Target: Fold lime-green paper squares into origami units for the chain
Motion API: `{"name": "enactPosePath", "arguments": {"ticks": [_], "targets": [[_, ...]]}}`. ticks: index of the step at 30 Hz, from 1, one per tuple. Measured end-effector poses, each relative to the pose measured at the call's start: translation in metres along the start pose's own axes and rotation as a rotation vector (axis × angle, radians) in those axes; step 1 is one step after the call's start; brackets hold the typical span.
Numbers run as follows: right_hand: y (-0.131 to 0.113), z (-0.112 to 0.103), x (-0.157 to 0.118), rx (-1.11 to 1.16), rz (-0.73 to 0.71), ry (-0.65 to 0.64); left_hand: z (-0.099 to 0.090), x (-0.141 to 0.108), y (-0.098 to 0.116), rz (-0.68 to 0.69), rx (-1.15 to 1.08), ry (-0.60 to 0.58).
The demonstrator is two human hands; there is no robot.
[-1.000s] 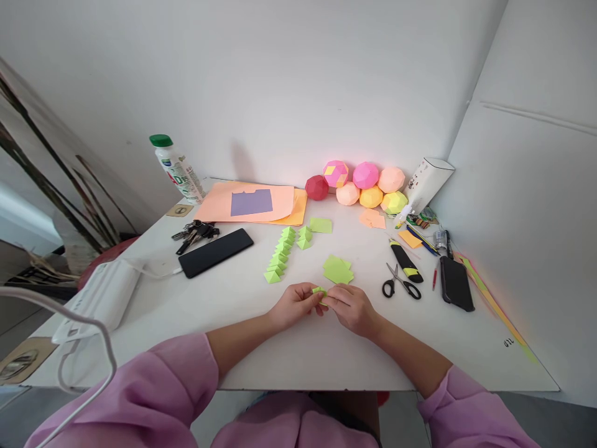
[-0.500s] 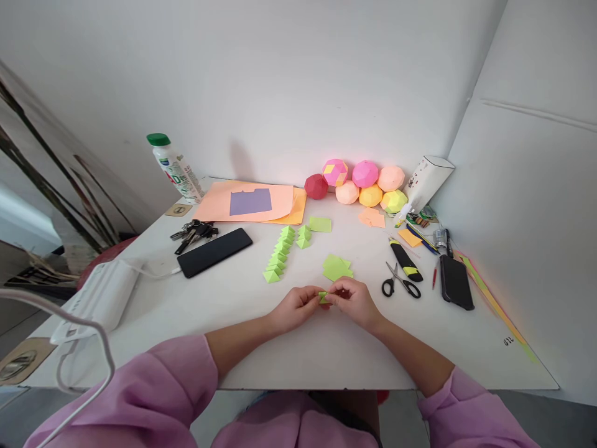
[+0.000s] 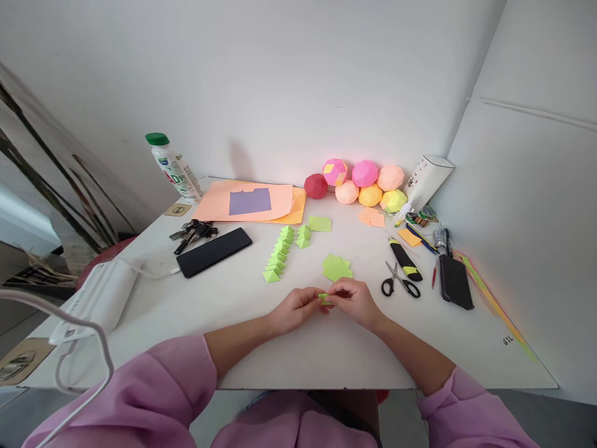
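Observation:
Between my two hands is a small piece of green paper (image 3: 325, 300), partly covered by the fingers. My left hand (image 3: 297, 308) pinches its left side, and my right hand (image 3: 355, 303) pinches its right side. Just beyond the hands lie loose green paper pieces (image 3: 337, 267). A row of folded green paper units (image 3: 280, 254) runs away from me on the left, with a shorter row of the same units (image 3: 303, 236) beside its far end. One flat green paper rectangle (image 3: 319, 224) lies further back.
Faceted paper balls (image 3: 364, 173) are stacked against the wall. To the right are scissors (image 3: 395, 281), a utility knife (image 3: 405, 260) and a phone (image 3: 455, 282). A power bank (image 3: 214, 252), keys (image 3: 194, 231), orange paper sheets (image 3: 214, 202), a bottle (image 3: 176, 171) and a power strip (image 3: 100, 298) stand left.
Both hands stay in nearly the same place, still pinching the green paper. The paper's visible part looks slightly different between the fingertips. Nothing else on the table has moved.

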State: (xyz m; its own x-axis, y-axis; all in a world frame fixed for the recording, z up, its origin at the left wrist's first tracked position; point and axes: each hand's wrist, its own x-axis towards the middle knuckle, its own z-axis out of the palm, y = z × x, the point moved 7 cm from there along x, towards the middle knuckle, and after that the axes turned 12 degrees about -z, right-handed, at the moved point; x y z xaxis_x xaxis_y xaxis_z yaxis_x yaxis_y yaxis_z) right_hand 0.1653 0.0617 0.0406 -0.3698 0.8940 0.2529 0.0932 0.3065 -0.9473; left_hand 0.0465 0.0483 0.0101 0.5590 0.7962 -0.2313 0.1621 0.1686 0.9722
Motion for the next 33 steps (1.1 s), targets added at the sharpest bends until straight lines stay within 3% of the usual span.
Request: {"name": "enactPosePath", "arguments": {"ticks": [8, 16, 19, 26, 33], "targets": [[0.02, 0.002, -0.003, 0.13, 0.166, -0.026, 0.001, 0.001, -0.002, 0.059, 0.102, 0.036], [0.023, 0.001, -0.004, 0.029, 0.26, -0.065, 0.002, -0.001, 0.003, 0.26, 0.19, 0.059], [0.018, 0.005, -0.004, 0.038, 0.242, -0.107, 0.003, -0.003, 0.006, 0.229, 0.171, 0.055], [0.021, 0.002, -0.002, 0.119, 0.277, -0.019, 0.003, 0.0, 0.002, 0.015, 0.012, 0.001], [0.022, 0.008, -0.004, 0.209, 0.245, -0.046, 0.0, 0.002, 0.0, -0.077, 0.005, 0.061]]}}
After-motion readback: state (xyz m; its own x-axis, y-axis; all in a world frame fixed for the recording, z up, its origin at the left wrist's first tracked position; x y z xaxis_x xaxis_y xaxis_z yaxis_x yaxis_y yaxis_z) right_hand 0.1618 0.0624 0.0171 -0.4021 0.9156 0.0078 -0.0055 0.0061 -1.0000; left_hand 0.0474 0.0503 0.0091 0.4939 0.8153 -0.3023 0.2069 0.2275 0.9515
